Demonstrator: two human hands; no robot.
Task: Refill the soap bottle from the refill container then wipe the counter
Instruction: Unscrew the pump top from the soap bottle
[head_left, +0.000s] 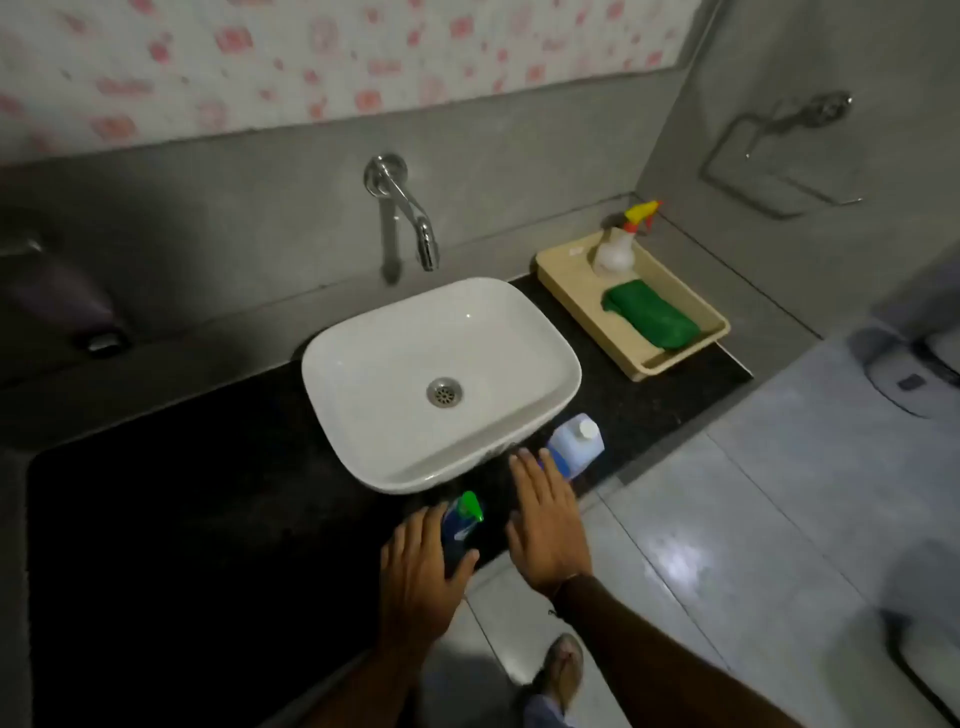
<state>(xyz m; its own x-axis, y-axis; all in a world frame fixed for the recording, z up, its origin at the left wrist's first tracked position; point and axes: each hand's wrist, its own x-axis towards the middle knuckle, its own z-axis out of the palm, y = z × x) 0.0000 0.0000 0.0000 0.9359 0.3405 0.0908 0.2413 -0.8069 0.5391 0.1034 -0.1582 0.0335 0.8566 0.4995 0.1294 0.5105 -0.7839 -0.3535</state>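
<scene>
Nearest me, at the front edge of the dark counter (171, 519), my left hand (421, 566) wraps the soap bottle (461, 527) — fingers on its left side, thumb round the near side, the green pump top poking out above. That hand is closed on the bottle, which stands just in front of the white sink (441, 379). Risk first: the bottle sits close to the counter's lip, and as I judge it, a careless tug while loosening the pump could tip it off onto the tiled floor (727, 545).

Just to the right, my right hand (545, 525) is spread flat and wide, palm down, holding nothing. Its fingertips reach the near side of the refill container (574, 444); I can't tell whether they touch it or only hover. The container stands at the sink's near right corner, white cap on, also near the edge. If I grab it too low or one-sided it may slip, and pouring into a narrow neck invites spills across the counter.

Farther right, a beige tray (563, 283) holds a green cloth (652, 319) and, beyond it, a spray bottle (618, 249) — the cloth looks like my wiping tool for later. Farthest back, the tap (410, 213) hangs over the sink.
</scene>
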